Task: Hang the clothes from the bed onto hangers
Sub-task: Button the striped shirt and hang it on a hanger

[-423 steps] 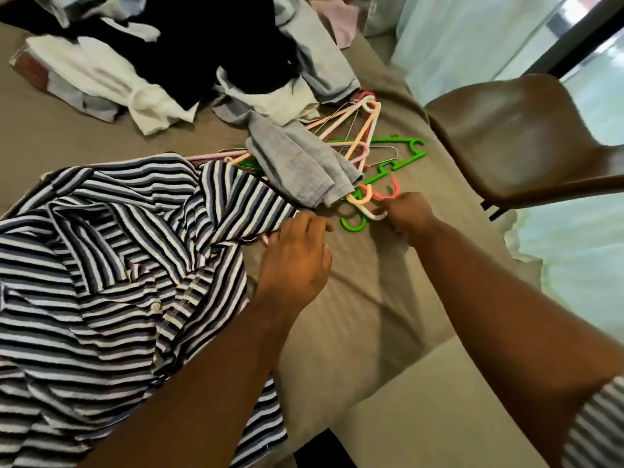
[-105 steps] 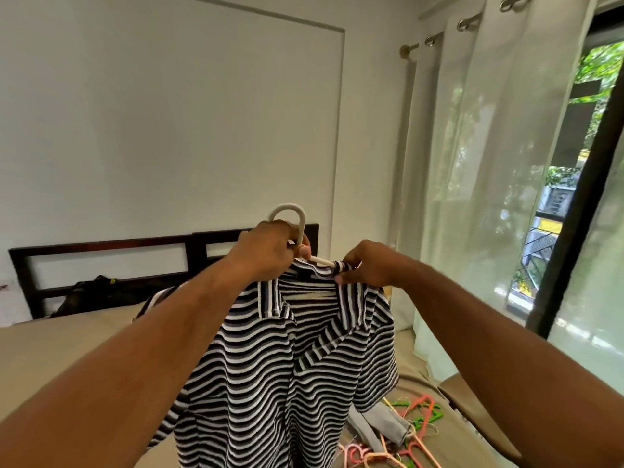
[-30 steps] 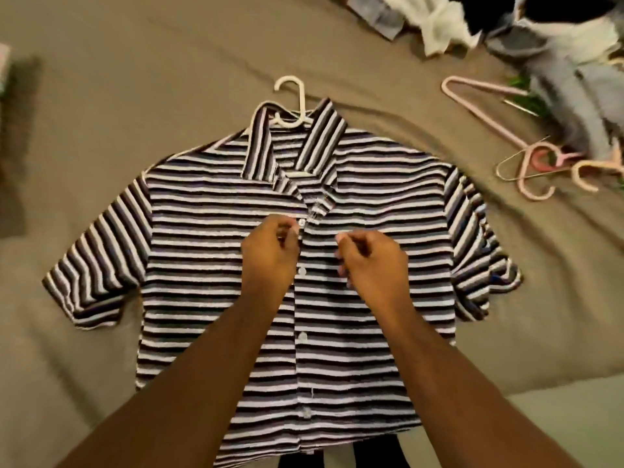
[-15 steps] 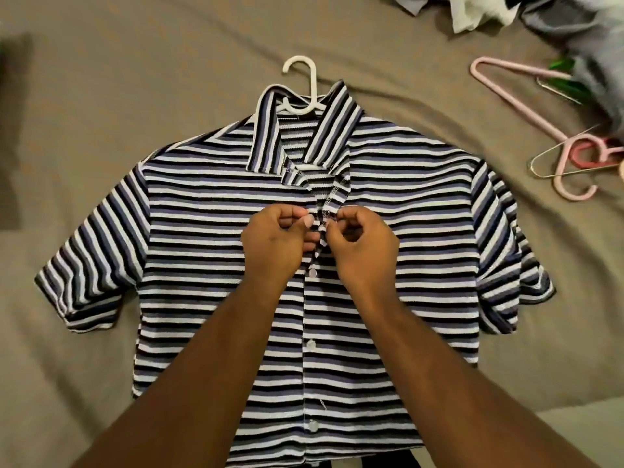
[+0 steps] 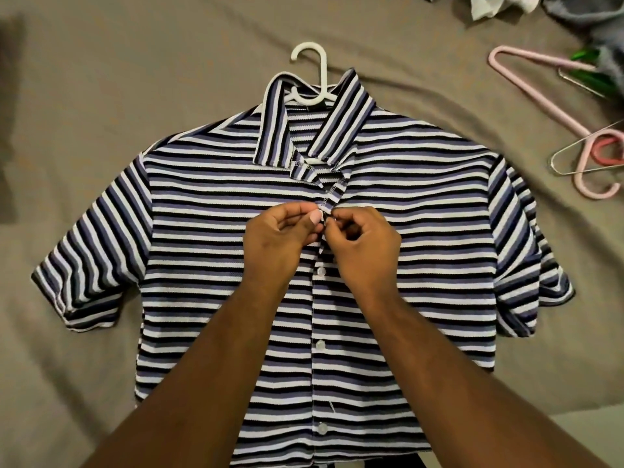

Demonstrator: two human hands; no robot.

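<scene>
The left hand (image 5: 277, 238) and right hand (image 5: 364, 244) are meeting fingertip to fingertip, each pinching one edge of the striped shirt (image 5: 202, 204) at its front opening, with a small button (image 5: 332, 220) showing at the right fingertips. Just below the fingers, fastened buttons (image 5: 320, 271) are running down toward the person. The shirt is lying flat and front up on the bed (image 5: 135, 62), with its long axis running straight away from the fingers: collar far, hem near, sleeves spreading to both sides. Beyond the collar the white hanger (image 5: 317, 72) is poking its hook out. Well to the right of the fingers, pink hangers (image 5: 540, 96) and a wire hanger (image 5: 574, 157) are lying loose. A second ago the hands were working slightly apart; now they are closing together.
</scene>
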